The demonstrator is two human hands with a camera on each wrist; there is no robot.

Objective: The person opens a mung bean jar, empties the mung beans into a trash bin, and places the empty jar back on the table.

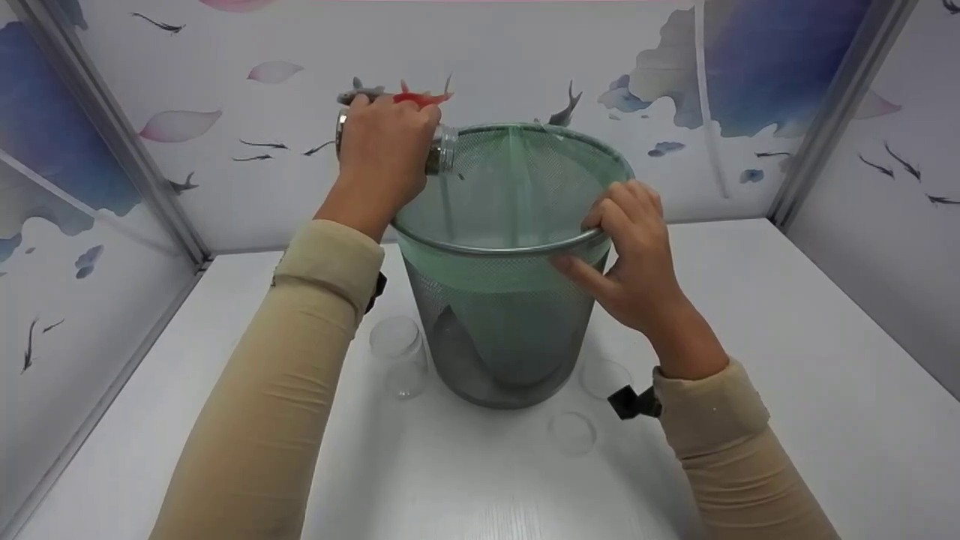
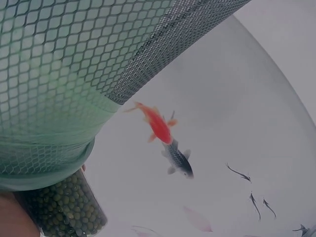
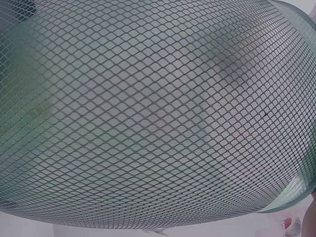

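My left hand (image 1: 386,154) grips a clear jar (image 1: 448,150) tipped on its side, its mouth at the left rim of a mesh wastebasket (image 1: 517,337). Green beans, like mung beans (image 2: 66,207), fill much of the jar in the left wrist view. A small dark speck shows just below the jar's mouth. A pale green bag (image 1: 517,180) lines the basket and folds over its rim. At the right of the rim, my right hand (image 1: 634,247) pinches the edge, fingers over the top and thumb outside. Mesh and liner blur the basket's contents in the right wrist view.
A clear jar (image 1: 396,341) stands on the white table (image 1: 480,487) left of the basket. Two clear round lids (image 1: 572,433) lie in front of the basket and to its right. Printed walls with fish and petals enclose the back and sides.
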